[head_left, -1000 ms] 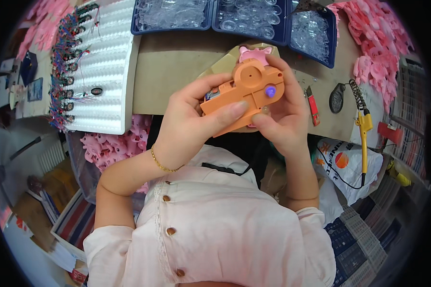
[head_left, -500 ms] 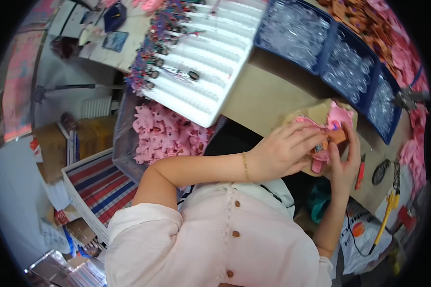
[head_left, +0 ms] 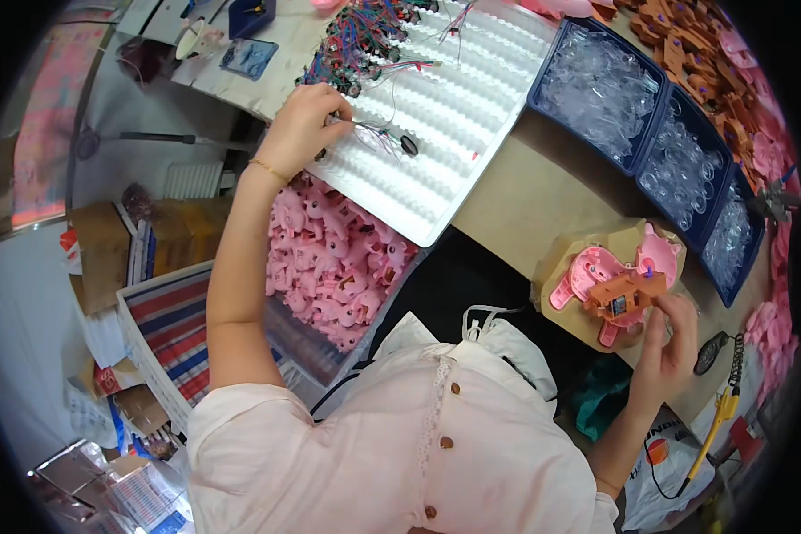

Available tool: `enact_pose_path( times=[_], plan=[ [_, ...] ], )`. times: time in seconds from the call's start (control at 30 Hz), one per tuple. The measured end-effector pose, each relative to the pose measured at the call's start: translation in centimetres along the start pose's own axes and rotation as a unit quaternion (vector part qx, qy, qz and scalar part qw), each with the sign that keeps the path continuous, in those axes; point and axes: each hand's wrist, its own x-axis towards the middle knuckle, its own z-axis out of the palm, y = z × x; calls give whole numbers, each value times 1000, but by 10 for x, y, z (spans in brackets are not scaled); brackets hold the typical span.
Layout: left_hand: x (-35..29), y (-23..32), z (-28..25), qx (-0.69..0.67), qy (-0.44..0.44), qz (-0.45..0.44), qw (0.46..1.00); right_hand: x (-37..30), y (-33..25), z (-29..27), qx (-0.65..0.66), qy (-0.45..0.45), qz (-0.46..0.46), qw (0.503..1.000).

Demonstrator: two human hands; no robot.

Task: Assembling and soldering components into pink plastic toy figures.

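My left hand [head_left: 308, 133] is at the left edge of the white ridged tray [head_left: 445, 191]. Its fingers are curled closed on thin wires [head_left: 371, 133] that run to a small black oval part [head_left: 408, 145]. At the right, a beige block [head_left: 550, 260] holds opened pink plastic toy shells [head_left: 596, 267]. An orange-brown plastic housing [head_left: 627, 294] with a small circuit piece inside lies over the shells. My right hand [head_left: 669, 351] is bent beside the block, thumb and fingertips closed at the housing's right edge.
Tangled wired electronic parts [head_left: 356, 44] lie along the tray's upper left. Blue bins [head_left: 596, 89] of clear plastic pieces stand at the far right, with orange-brown housings [head_left: 685, 53] behind. Below the tray is a crate of pink toys [head_left: 334, 267]. A yellow-handled tool [head_left: 724, 409] hangs at right.
My left hand has left the pink shells and reached up left to the wires on the tray. My right hand has shifted slightly down and right, uncovering the housing. The view has shifted.
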Motion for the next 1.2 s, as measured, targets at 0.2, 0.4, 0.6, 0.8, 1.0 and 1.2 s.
enact_pose_path(
  times=[0.2,0.4,0.6,0.8,1.0,1.2],
  plan=[
    [12,34,-37,-556,-83,-169,810,-5,-28,-1,73,-78,-58,993],
    [7,146,3,-723,46,-203,659,4,-51,53,133,-185,-20,974],
    [22,220,27,-835,14,-196,514,15,-49,32,212,-158,89,960],
    [26,253,34,-828,-8,-152,540,22,-39,13,395,28,227,890],
    [21,269,34,-773,57,-96,624,30,-29,30,517,-37,243,820],
    [17,267,31,-694,85,-93,709,13,-39,29,119,95,-129,980]
  ],
)
